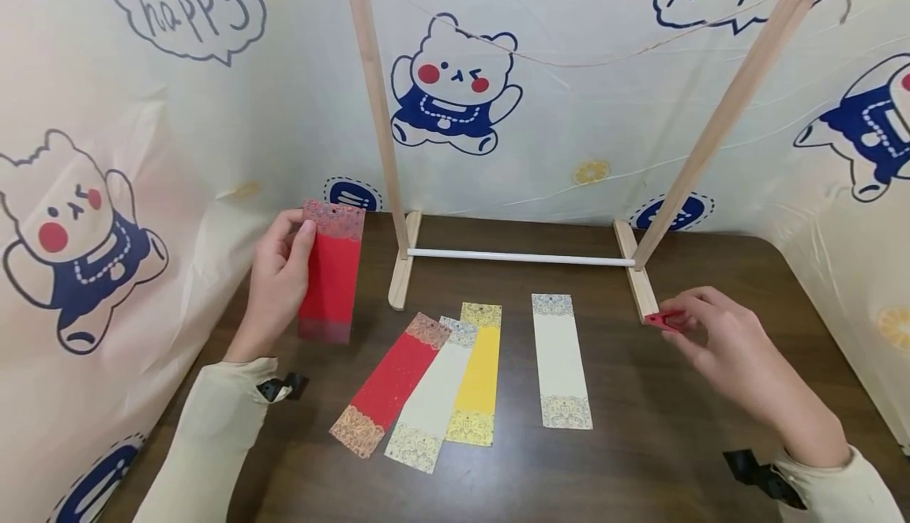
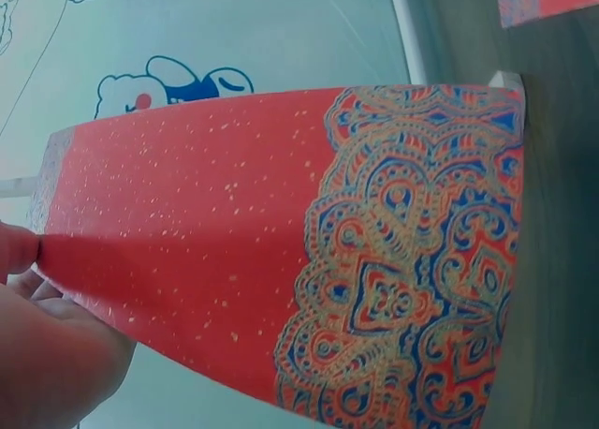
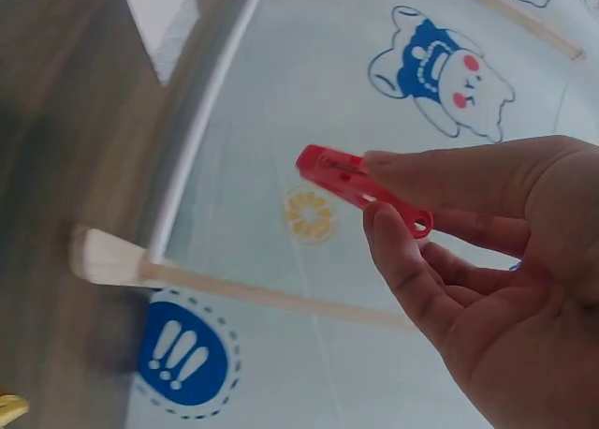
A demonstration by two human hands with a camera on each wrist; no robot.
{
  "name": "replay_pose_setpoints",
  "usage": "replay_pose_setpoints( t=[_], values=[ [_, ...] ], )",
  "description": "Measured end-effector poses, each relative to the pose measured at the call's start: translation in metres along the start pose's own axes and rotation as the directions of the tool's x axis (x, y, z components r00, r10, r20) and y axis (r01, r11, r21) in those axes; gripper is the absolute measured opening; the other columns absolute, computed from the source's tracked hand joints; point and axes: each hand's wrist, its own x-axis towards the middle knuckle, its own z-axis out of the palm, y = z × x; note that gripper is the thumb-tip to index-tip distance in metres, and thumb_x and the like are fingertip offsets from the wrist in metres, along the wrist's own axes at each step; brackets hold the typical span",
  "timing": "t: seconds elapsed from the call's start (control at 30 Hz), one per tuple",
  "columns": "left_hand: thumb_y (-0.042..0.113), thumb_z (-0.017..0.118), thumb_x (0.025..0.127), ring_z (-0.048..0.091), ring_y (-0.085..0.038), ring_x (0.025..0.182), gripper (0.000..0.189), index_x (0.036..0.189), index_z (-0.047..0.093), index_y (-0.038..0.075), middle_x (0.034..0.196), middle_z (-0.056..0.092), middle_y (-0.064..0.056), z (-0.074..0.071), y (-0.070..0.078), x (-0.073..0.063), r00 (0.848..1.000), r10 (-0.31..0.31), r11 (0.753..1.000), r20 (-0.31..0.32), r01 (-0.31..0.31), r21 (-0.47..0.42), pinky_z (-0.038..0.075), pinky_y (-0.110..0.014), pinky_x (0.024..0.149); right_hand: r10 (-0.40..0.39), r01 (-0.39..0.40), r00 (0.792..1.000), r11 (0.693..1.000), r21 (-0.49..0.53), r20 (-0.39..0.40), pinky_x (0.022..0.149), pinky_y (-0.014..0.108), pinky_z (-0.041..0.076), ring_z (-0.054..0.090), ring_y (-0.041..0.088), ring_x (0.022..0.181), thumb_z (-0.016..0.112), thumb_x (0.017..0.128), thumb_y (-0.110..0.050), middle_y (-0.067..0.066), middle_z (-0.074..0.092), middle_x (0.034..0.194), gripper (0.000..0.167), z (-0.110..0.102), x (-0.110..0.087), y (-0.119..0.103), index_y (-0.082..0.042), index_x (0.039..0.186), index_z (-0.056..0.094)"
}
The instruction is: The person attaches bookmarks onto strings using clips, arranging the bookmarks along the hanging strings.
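My left hand (image 1: 279, 280) pinches a red paper bookmark (image 1: 332, 278) near its patterned top end and holds it upright at the left. Gold flecks and a blue-and-gold lace pattern show on the bookmark (image 2: 215, 214) in the left wrist view. On the right, my right hand (image 1: 732, 341) pinches a small red clothespin (image 3: 351, 178) between thumb and fingers, near the right foot of the wooden stand. Between the hands lie another red bookmark (image 1: 391, 381), a white bookmark (image 1: 434, 396) and a yellow bookmark (image 1: 478, 373), overlapping. A second white bookmark (image 1: 562, 361) lies apart from them.
A wooden stand rises at the back, with a left post (image 1: 377, 96), a right post (image 1: 725, 120) and a white crossbar (image 1: 519, 257) low between them. A thin string (image 1: 590, 64) sags across the posts. Printed sheeting (image 1: 298, 112) surrounds the brown table (image 1: 640, 460).
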Motion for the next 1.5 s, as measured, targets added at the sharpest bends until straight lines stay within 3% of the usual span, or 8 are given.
replay_pose_setpoints(
  t=[0.27,0.43,0.67,0.87,1.07,1.2,1.4,1.5],
  values=[
    [0.026,0.046,0.106,0.058,-0.023,0.073,0.03,0.124,0.057,0.006,0.097,0.06,-0.008,0.007,0.006,0.002,0.999,0.017,0.999,-0.03,-0.018,-0.035,0.051,-0.027,0.058,-0.08,0.08,0.997,0.997,0.018,0.014,0.064,0.029,0.058,0.067,0.016,0.075,0.085,0.075,-0.005,0.008,0.074,0.094,0.036,-0.011,0.031,-0.01,-0.004,0.108,0.071],
    [0.027,0.047,0.106,0.059,-0.023,0.072,0.029,0.124,0.058,0.007,0.097,0.061,-0.008,0.01,0.011,0.005,0.999,0.032,0.999,0.004,-0.032,-0.023,0.053,-0.028,0.057,-0.148,0.148,0.989,0.988,0.041,0.012,0.068,0.014,0.052,0.064,0.011,0.076,0.083,0.077,-0.005,0.004,0.073,0.094,0.039,-0.016,0.052,-0.017,-0.003,0.114,0.069],
    [0.024,0.048,0.105,0.058,-0.023,0.071,0.029,0.125,0.06,0.006,0.095,0.061,-0.011,0.015,0.016,0.014,0.998,0.069,0.997,0.015,-0.069,-0.024,0.051,-0.028,0.056,-0.119,0.112,0.99,0.99,0.088,0.072,0.068,0.018,0.053,0.068,0.012,0.079,0.079,0.085,-0.007,0.001,0.072,0.095,0.041,-0.02,0.086,-0.028,-0.002,0.121,0.06],
    [0.019,0.049,0.105,0.056,-0.025,0.062,0.023,0.116,0.061,0.003,0.079,0.059,-0.016,0.025,0.027,0.029,0.992,0.119,0.992,0.033,-0.118,-0.036,0.048,-0.03,0.049,-0.141,0.138,0.99,0.986,0.093,0.025,0.066,0.015,0.047,0.067,0.011,0.074,0.084,0.079,-0.008,-0.002,0.071,0.086,0.035,-0.026,0.11,-0.034,-0.007,0.107,0.063],
    [0.015,0.047,0.105,0.06,-0.03,0.067,0.024,0.117,0.06,-0.002,0.088,0.063,-0.019,0.036,0.047,0.038,0.99,0.123,0.992,0.064,-0.121,-0.037,0.053,-0.031,0.052,-0.196,0.197,0.98,0.973,0.118,-0.022,0.063,0.013,0.045,0.07,0.017,0.076,0.085,0.079,-0.011,0.005,0.075,0.09,0.042,-0.028,0.129,-0.038,-0.004,0.116,0.068],
    [0.019,0.049,0.105,0.063,-0.026,0.072,0.026,0.12,0.061,0.003,0.093,0.067,-0.014,0.041,0.048,0.047,0.989,0.124,0.992,0.081,-0.123,-0.02,0.056,-0.031,0.056,-0.198,0.209,0.976,0.968,0.136,-0.091,0.064,0.006,0.045,0.073,0.017,0.079,0.086,0.076,-0.011,0.008,0.076,0.094,0.041,-0.031,0.137,-0.043,-0.004,0.115,0.072],
    [0.029,0.049,0.105,0.066,-0.023,0.075,0.029,0.123,0.062,0.009,0.096,0.069,-0.01,0.045,0.049,0.065,0.985,0.146,0.989,0.095,-0.143,-0.037,0.058,-0.032,0.059,-0.175,0.205,0.975,0.949,0.24,-0.14,0.072,0.005,0.048,0.067,-0.007,0.081,0.085,0.078,-0.007,0.006,0.076,0.097,0.038,-0.038,0.154,-0.053,-0.007,0.114,0.073],
    [0.032,0.049,0.105,0.066,-0.024,0.076,0.031,0.122,0.062,0.009,0.095,0.069,-0.01,0.045,0.051,0.072,0.985,0.147,0.988,0.084,-0.143,-0.051,0.059,-0.033,0.06,-0.176,0.207,0.975,0.944,0.259,-0.139,0.072,0.006,0.049,0.064,-0.009,0.08,0.083,0.08,-0.009,0.004,0.075,0.096,0.036,-0.041,0.163,-0.058,-0.007,0.115,0.072]
  ],
)
